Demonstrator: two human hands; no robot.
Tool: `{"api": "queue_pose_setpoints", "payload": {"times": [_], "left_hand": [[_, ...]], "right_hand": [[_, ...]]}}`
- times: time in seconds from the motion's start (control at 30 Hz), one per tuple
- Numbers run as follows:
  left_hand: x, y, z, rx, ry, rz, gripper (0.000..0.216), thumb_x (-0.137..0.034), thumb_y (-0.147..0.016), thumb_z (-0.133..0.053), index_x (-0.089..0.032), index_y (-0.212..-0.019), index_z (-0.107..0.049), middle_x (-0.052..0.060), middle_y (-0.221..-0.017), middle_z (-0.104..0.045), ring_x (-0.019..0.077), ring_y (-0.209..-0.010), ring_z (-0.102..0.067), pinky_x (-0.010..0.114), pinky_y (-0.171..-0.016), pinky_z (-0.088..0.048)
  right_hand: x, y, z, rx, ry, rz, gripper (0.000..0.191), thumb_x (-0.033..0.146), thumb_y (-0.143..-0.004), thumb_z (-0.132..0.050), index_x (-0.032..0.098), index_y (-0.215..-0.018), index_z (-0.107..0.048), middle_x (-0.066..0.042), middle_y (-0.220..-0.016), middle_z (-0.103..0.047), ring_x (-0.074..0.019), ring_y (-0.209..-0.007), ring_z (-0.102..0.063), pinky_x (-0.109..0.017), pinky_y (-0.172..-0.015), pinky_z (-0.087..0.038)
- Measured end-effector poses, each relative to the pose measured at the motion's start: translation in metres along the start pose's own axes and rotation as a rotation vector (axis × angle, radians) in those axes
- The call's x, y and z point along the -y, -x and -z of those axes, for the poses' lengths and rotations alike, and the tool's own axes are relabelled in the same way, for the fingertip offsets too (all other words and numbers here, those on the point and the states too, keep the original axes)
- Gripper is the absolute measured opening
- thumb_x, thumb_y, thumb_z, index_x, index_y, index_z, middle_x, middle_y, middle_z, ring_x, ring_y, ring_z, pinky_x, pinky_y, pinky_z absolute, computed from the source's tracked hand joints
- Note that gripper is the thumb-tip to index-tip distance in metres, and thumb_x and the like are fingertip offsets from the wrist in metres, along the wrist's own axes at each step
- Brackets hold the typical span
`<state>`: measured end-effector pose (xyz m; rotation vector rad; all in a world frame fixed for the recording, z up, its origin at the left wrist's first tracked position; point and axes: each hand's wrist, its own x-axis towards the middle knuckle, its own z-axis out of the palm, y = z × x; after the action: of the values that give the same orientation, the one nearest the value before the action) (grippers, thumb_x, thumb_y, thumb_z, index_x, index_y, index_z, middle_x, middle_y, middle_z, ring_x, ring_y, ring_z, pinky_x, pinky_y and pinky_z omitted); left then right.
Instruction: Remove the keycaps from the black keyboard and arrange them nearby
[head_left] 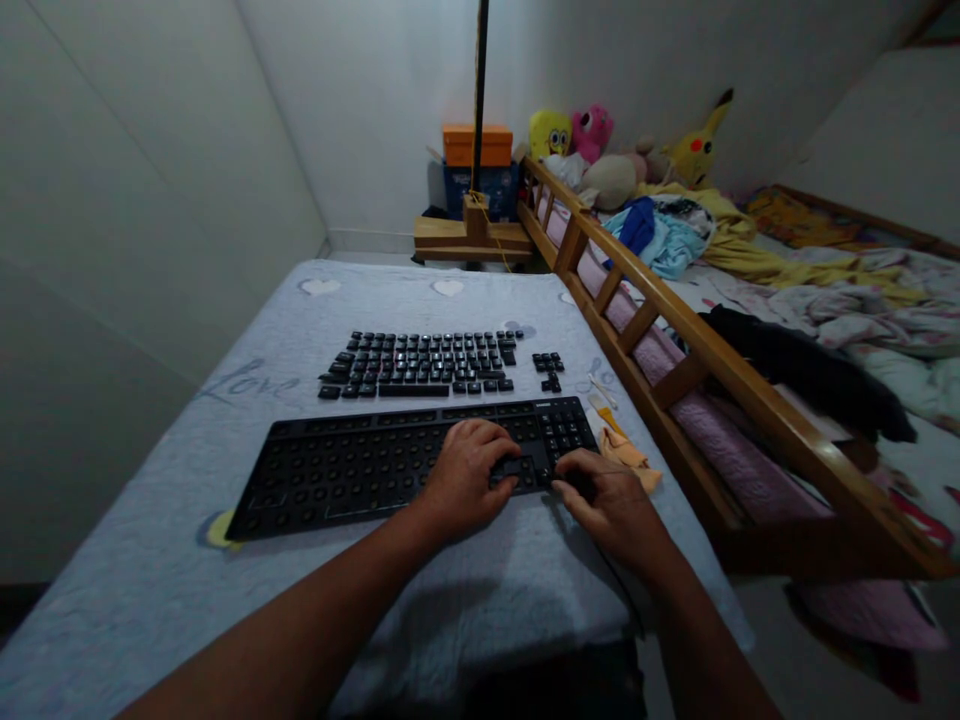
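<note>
A black keyboard [330, 480] lies slightly askew on the cloth-covered table, most of its keycaps off and bare switch posts showing. Keycaps remain on the number pad at its right end. My left hand [469, 470] rests over the right-middle of the keyboard, thumb apart from the curved fingers. At the lower edge beside the number pad, my right hand [604, 500] has thumb and fingertips pinched together; what they hold is too small and dark to make out. Behind the keyboard, loose black keycaps [420, 360] sit in keyboard order, with a smaller keycap group [551, 370] to their right.
An orange cloth [630, 455], a yellow-handled brush [606, 415] and cotton swabs [602, 388] lie right of the keyboard. A wooden bed rail [652, 300] runs along the table's right side. A black cable [619, 580] trails toward the front edge.
</note>
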<state>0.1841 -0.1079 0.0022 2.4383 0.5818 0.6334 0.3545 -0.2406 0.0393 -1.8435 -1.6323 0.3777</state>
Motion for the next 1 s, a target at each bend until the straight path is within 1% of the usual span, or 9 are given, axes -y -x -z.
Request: {"api": "queue_pose_setpoints", "payload": {"times": [0.07,0.17,0.43,0.6,0.67,0.8,1.0], "left_hand": [[0.0,0.0,0.0,0.0,-0.002,0.002,0.025,-0.018,-0.075,-0.069,-0.023,-0.1,-0.067,0.004,-0.107,-0.065,0.0251,-0.108,-0.055,0.046,-0.099,-0.038],[0.0,0.001,0.0,0.001,-0.003,0.004,0.027,-0.018,-0.075,-0.07,-0.023,-0.101,-0.067,0.004,-0.108,-0.065,0.0252,-0.108,-0.055,0.046,-0.099,-0.038],[0.0,0.0,-0.001,0.003,-0.014,0.003,0.031,-0.02,-0.076,-0.069,-0.022,-0.106,-0.067,0.005,-0.109,-0.066,0.0255,-0.108,-0.055,0.047,-0.099,-0.039],[0.001,0.0,-0.002,0.005,-0.03,0.011,0.032,-0.021,-0.076,-0.07,-0.021,-0.108,-0.068,0.006,-0.11,-0.066,0.026,-0.108,-0.055,0.047,-0.099,-0.039],[0.001,0.0,-0.002,0.007,-0.036,0.015,0.032,-0.021,-0.076,-0.07,-0.021,-0.107,-0.069,0.006,-0.109,-0.067,0.0259,-0.108,-0.055,0.047,-0.099,-0.039],[0.0,-0.001,-0.002,0.005,-0.036,0.013,0.031,-0.02,-0.076,-0.069,-0.021,-0.107,-0.069,0.006,-0.109,-0.067,0.0257,-0.107,-0.056,0.046,-0.099,-0.039],[-0.001,-0.001,-0.002,0.011,-0.037,0.014,0.031,-0.02,-0.076,-0.069,-0.021,-0.107,-0.069,0.006,-0.108,-0.068,0.0258,-0.106,-0.056,0.047,-0.098,-0.04]], "right_hand": [[-0.002,-0.001,0.002,0.051,-0.005,0.001,0.007,0.014,-0.085,-0.062,0.019,-0.091,-0.062,-0.003,-0.086,-0.068,-0.0174,-0.082,-0.064,-0.028,-0.074,-0.048],[-0.004,-0.002,0.004,0.095,0.005,0.016,0.012,0.011,-0.083,-0.063,0.019,-0.092,-0.063,-0.004,-0.09,-0.066,-0.018,-0.085,-0.063,-0.029,-0.075,-0.048],[-0.007,-0.004,0.004,0.096,0.046,0.107,0.015,0.008,-0.082,-0.063,0.018,-0.093,-0.06,-0.006,-0.093,-0.066,-0.0201,-0.09,-0.062,-0.033,-0.08,-0.049],[-0.007,-0.008,0.002,0.114,0.092,0.058,0.01,0.009,-0.084,-0.06,0.017,-0.089,-0.06,-0.006,-0.089,-0.068,-0.02,-0.087,-0.064,-0.032,-0.079,-0.049],[-0.007,-0.011,0.003,0.142,0.108,0.03,0.007,0.011,-0.085,-0.059,0.018,-0.089,-0.06,-0.006,-0.089,-0.068,-0.0201,-0.086,-0.064,-0.033,-0.079,-0.049],[-0.005,-0.021,0.007,0.222,0.129,0.012,0.006,0.013,-0.085,-0.059,0.018,-0.088,-0.06,-0.005,-0.086,-0.068,-0.0189,-0.082,-0.063,-0.032,-0.078,-0.048],[-0.002,-0.036,0.015,0.262,0.117,-0.003,0.005,0.014,-0.083,-0.06,0.018,-0.086,-0.06,-0.002,-0.081,-0.066,-0.0161,-0.075,-0.061,-0.028,-0.073,-0.045]]}}
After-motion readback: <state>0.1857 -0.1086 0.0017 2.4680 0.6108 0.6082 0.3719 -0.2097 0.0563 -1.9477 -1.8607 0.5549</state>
